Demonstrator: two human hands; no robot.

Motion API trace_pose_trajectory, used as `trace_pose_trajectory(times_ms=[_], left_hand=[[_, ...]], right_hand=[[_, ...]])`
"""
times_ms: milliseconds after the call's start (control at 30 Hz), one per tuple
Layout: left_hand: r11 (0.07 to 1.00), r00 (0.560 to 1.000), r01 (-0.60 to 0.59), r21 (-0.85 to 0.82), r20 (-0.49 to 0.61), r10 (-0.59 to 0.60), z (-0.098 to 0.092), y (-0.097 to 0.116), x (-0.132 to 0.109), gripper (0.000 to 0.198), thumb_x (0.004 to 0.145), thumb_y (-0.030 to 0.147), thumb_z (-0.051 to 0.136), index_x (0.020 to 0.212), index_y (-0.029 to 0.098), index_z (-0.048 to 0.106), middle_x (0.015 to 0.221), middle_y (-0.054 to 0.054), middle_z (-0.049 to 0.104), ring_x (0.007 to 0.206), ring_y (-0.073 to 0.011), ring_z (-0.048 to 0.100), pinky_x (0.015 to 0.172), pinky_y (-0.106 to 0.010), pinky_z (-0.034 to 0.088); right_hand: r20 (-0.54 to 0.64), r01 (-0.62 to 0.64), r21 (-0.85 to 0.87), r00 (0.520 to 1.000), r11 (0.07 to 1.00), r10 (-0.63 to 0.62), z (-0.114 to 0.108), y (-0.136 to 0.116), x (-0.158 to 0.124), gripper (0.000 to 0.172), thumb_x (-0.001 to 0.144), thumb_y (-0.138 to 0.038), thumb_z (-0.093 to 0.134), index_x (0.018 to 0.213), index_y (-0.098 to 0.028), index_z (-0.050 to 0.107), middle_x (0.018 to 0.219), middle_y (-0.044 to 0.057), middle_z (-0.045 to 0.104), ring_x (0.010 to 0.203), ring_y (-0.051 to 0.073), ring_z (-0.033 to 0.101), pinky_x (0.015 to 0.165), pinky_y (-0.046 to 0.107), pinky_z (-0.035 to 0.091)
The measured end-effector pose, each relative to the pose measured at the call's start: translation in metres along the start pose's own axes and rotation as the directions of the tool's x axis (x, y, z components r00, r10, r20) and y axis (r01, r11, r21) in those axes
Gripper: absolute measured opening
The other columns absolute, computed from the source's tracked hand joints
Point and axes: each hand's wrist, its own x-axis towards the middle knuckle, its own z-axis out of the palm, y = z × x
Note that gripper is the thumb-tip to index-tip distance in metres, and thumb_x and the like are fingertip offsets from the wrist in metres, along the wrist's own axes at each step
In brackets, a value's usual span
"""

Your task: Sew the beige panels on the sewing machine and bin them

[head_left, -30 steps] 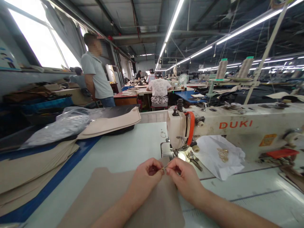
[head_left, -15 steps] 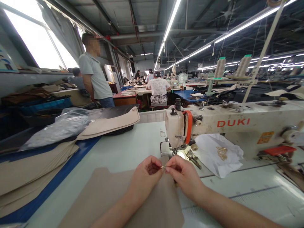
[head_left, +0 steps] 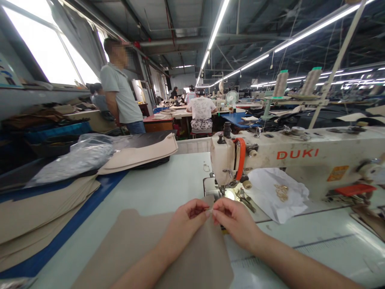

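Note:
My left hand [head_left: 191,220] is closed in a pinch, fingertips meeting those of my right hand [head_left: 233,218], also pinching. Between them is a small metal piece [head_left: 209,209], mostly covered by the fingers, so its shape is unclear. Beneath both hands lies a flat taupe panel [head_left: 144,245] of leather-like material, its narrow end reaching toward the sewing machine's needle area. The sewing machine [head_left: 225,156] stands just beyond my fingertips, with a bright lamp spot by the needle. To its right, a white cloth [head_left: 263,196] carries several gold-coloured metal pieces [head_left: 282,192].
Stacked taupe panels [head_left: 45,220] lie on a blue surface at left. Behind them are a clear plastic bag [head_left: 78,156] and more beige panels [head_left: 141,154]. Thread cones [head_left: 280,84] stand above the machine. A person [head_left: 122,88] stands at back left; another sits ahead.
My fingertips have come closer together around the small metal piece, which shows less now. Both hands have shifted very slightly; the panel remains in place.

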Motion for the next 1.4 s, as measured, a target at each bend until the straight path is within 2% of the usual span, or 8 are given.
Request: trace_pose_trajectory(times_ms=[167, 367, 733, 900, 1000, 1067, 1233, 1400], left_hand=[[0.989, 1.0, -0.022, 0.146, 0.021, 0.019, -0.002, -0.003, -0.002, 0.022, 0.074, 0.038, 0.06, 0.074, 0.016, 0.062, 0.067, 0.0, 0.06, 0.066, -0.0148, 0.053, 0.062, -0.024, 0.04], [0.968, 0.995, -0.1, 0.23, 0.028, 0.096, -0.002, 0.0, -0.006, 0.022, 0.078, 0.038, 0.055, 0.075, 0.018, 0.063, 0.069, 0.001, 0.059, 0.068, -0.0153, 0.053, 0.065, -0.023, 0.041], [0.942, 0.99, -0.137, 0.305, 0.029, 0.135, 0.0, 0.001, -0.008, 0.019, 0.079, 0.035, 0.054, 0.074, 0.02, 0.063, 0.072, 0.0, 0.064, 0.07, -0.017, 0.057, 0.065, -0.025, 0.043], [0.885, 0.973, -0.227, 0.407, 0.049, 0.227, -0.003, -0.005, -0.006, 0.013, 0.078, 0.027, 0.055, 0.086, 0.021, 0.062, 0.088, -0.002, 0.066, 0.087, -0.02, 0.06, 0.081, -0.03, 0.046], [0.818, 0.955, -0.262, 0.512, 0.014, 0.297, -0.004, -0.01, -0.006, 0.033, 0.077, 0.026, 0.055, 0.11, 0.022, 0.056, 0.113, -0.007, 0.061, 0.109, -0.0229, 0.054, 0.098, -0.038, 0.041], [0.748, 0.947, -0.272, 0.606, 0.032, 0.319, -0.004, -0.014, -0.006, 0.036, 0.081, 0.026, 0.05, 0.117, 0.021, 0.051, 0.12, -0.009, 0.056, 0.117, -0.0234, 0.049, 0.103, -0.042, 0.038], [0.581, 0.92, -0.344, 0.738, 0.141, 0.365, 0.002, -0.02, -0.007, 0.034, 0.085, 0.022, 0.04, 0.116, 0.017, 0.052, 0.122, -0.012, 0.054, 0.119, -0.0252, 0.047, 0.103, -0.045, 0.039], [0.56, 0.917, -0.344, 0.754, 0.14, 0.375, 0.01, -0.021, -0.016, 0.036, 0.087, 0.024, 0.039, 0.121, 0.017, 0.048, 0.123, -0.012, 0.054, 0.119, -0.0253, 0.048, 0.103, -0.047, 0.04]], right_hand=[[-0.002, -0.002, -0.028, 1.0, 1.0, 0.002, 0.0, 0.001, -0.001, 0.007, 0.078, -0.021, 0.053, 0.073, -0.018, 0.057, 0.061, -0.003, 0.058, 0.058, 0.012, 0.053, 0.057, 0.022, 0.039], [-0.041, 0.082, -0.161, 0.995, 0.984, -0.089, -0.002, -0.002, -0.004, 0.01, 0.078, -0.02, 0.054, 0.075, -0.018, 0.063, 0.067, -0.001, 0.061, 0.063, 0.013, 0.053, 0.06, 0.022, 0.04], [-0.039, 0.028, -0.195, 0.999, 0.98, -0.036, -0.001, 0.001, -0.002, 0.011, 0.074, -0.018, 0.054, 0.069, -0.019, 0.063, 0.058, -0.003, 0.056, 0.055, 0.012, 0.049, 0.052, 0.021, 0.037], [-0.057, 0.006, -0.187, 0.998, 0.982, -0.017, -0.001, 0.004, -0.001, 0.011, 0.069, -0.012, 0.053, 0.066, -0.018, 0.062, 0.057, -0.004, 0.057, 0.053, 0.011, 0.049, 0.051, 0.02, 0.036], [-0.079, -0.059, -0.118, 0.996, 0.991, 0.05, -0.005, 0.005, 0.001, 0.012, 0.066, -0.009, 0.052, 0.064, -0.018, 0.06, 0.055, -0.004, 0.057, 0.051, 0.01, 0.052, 0.05, 0.02, 0.038], [-0.087, -0.126, -0.067, 0.989, 0.99, 0.12, -0.009, 0.004, 0.003, 0.011, 0.065, -0.009, 0.054, 0.063, -0.018, 0.059, 0.052, -0.005, 0.057, 0.048, 0.01, 0.053, 0.049, 0.02, 0.039], [-0.029, -0.33, 0.092, 0.942, 0.939, 0.334, -0.021, -0.004, 0.004, 0.008, 0.067, -0.013, 0.06, 0.061, -0.017, 0.059, 0.05, -0.004, 0.059, 0.043, 0.009, 0.055, 0.045, 0.018, 0.042], [0.038, -0.409, 0.129, 0.912, 0.903, 0.408, -0.023, -0.01, 0.01, 0.01, 0.068, -0.017, 0.066, 0.06, -0.014, 0.059, 0.052, 0.0, 0.064, 0.043, 0.009, 0.058, 0.042, 0.016, 0.044]])
